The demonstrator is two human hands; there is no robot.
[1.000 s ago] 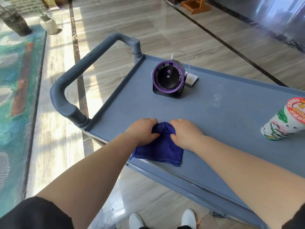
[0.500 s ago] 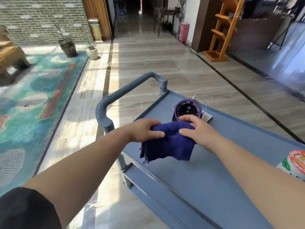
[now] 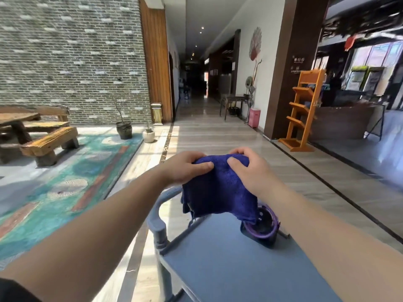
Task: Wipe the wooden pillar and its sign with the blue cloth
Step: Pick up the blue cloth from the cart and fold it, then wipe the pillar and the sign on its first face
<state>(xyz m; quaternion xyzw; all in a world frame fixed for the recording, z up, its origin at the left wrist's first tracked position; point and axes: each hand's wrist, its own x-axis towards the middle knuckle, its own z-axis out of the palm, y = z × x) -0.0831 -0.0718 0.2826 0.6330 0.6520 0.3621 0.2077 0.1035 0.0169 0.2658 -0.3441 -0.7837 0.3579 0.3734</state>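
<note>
A dark blue cloth (image 3: 220,190) hangs in the air above the grey cart, held along its top edge by both hands. My left hand (image 3: 185,168) grips its left corner and my right hand (image 3: 250,168) grips its right corner. A dark brown wooden pillar (image 3: 290,68) stands far off at the right of the hallway, with small pale signs (image 3: 298,65) on its face. The cloth's lower edge hides part of the cart's handle and of the purple device.
A grey cart (image 3: 218,262) stands just in front of me with a purple round device (image 3: 262,227) on it. An orange wooden rack (image 3: 303,110) stands beside the pillar. Wooden benches (image 3: 43,138), two pots (image 3: 124,129) and a teal rug lie to the left.
Both hands have lifted the cloth off the cart top and raised it. The view has tilted up from the cart to the hallway and pillar.
</note>
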